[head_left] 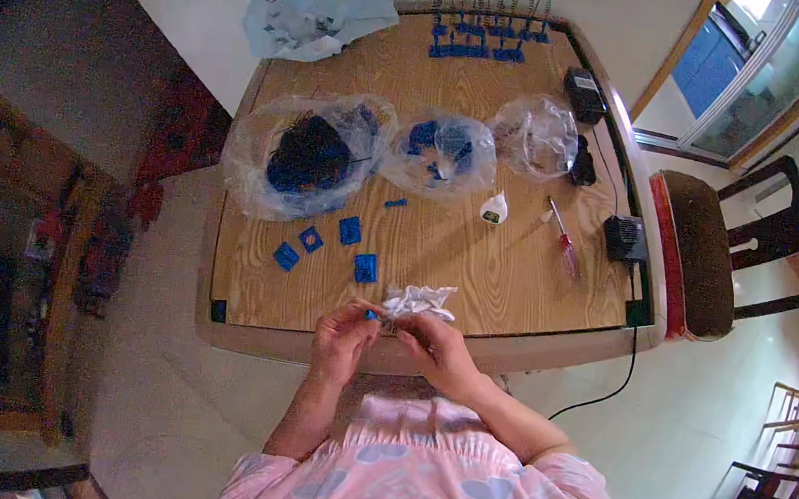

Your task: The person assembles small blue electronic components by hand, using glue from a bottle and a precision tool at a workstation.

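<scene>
we log: left hand [343, 331] pinches small blue part [371, 315] at table [513, 310] near edge; right hand [436, 340] closed on white cloth [421, 301]. finished spring pieces [482, 43] at far edge; four loose blue squares [330, 243], bagged parts [311, 157] remain; we judge roughly midway.

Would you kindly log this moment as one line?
left hand: pinching small blue piece | right hand: holding crumpled white tissue | over wooden table edge

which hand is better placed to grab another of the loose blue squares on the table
Left, probably. The blue squares lie ahead and to the left of the left hand, though it pinches a small blue piece. The right hand sits farther right, by the crumpled white tissue.
</scene>
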A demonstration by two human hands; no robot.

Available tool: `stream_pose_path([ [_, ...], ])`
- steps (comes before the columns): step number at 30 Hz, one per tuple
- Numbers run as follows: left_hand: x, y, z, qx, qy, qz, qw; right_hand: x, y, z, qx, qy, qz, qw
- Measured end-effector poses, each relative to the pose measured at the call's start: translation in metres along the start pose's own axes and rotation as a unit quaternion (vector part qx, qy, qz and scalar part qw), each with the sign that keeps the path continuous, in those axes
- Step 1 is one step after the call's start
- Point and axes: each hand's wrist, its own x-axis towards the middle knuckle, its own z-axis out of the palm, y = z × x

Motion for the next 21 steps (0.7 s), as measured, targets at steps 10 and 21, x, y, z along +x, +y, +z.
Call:
stream_pose_path([
  [10,-0.019,0.009,-0.013,-0.022,0.039,-0.014,0.999,0.000,-0.001,0.014,-0.191,0.041,-0.151,0.969],
  [21,-0.021,-0.002,-0.024,-0.068,0.047,-0.036,0.996,-0.002,-0.001,0.017,-0.112,-0.004,-0.108,0.988],
])
